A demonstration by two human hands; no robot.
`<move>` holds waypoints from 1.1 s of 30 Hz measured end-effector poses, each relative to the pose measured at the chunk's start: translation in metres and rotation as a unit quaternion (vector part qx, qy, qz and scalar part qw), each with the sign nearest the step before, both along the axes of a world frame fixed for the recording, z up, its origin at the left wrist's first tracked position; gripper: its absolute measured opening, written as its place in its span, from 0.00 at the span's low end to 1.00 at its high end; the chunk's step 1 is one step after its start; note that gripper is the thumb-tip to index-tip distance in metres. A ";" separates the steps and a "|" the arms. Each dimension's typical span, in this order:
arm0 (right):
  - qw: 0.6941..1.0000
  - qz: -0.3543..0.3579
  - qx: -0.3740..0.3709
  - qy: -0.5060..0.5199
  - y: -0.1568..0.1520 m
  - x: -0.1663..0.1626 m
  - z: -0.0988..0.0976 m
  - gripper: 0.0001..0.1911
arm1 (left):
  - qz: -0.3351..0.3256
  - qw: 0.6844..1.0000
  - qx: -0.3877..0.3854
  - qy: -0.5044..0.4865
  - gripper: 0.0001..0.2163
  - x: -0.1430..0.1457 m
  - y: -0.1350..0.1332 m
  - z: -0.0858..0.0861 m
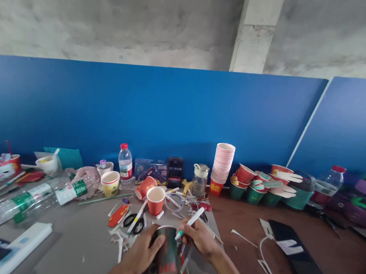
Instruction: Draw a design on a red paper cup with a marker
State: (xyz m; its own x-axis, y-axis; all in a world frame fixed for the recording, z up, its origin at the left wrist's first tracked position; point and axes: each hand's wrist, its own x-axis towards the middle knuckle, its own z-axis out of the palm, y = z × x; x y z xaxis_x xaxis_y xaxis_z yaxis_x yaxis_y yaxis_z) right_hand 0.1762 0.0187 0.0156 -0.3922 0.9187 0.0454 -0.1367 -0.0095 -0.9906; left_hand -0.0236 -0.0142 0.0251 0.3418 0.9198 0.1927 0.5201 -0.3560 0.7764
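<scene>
My left hand (140,254) is wrapped round a dark paper cup (167,253) lying on its side near the table's front edge. My right hand (199,238) pinches a white marker (190,222) with a green tip, and the tip touches the cup's upper side. Paper strips and scraps lie around the cup. Just behind it stand an orange paper cup (156,200) and black-handled scissors (136,222).
A tall stack of red-and-white cups (223,163) stands against the blue partition, with red and green cups (256,186) to its right. A water bottle (125,162), a glass jar (200,180) and flattened plastic bottles (42,198) lie left. A black phone (298,253) with white cable sits right.
</scene>
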 end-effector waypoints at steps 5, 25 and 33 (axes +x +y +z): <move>0.996 0.087 0.002 -0.037 0.000 -0.002 0.000 0.20 | 0.021 0.999 -0.018 0.021 0.18 -0.001 0.001 -0.004; 0.994 0.097 -0.008 -0.043 -0.001 0.003 0.006 0.21 | 0.036 0.999 0.018 0.015 0.20 -0.004 0.004 -0.012; 0.998 0.062 0.003 -0.025 -0.002 0.001 0.005 0.20 | 0.024 1.000 0.001 0.015 0.17 -0.002 0.001 -0.003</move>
State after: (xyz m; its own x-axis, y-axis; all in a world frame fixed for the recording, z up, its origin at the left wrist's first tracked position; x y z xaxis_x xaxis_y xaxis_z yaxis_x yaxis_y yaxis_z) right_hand 0.1770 0.0163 0.0201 -0.5055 0.8623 0.0291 -0.0858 -0.0167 -0.9962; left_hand -0.0251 -0.0135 0.0221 0.3034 0.9349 0.1841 0.5593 -0.3311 0.7600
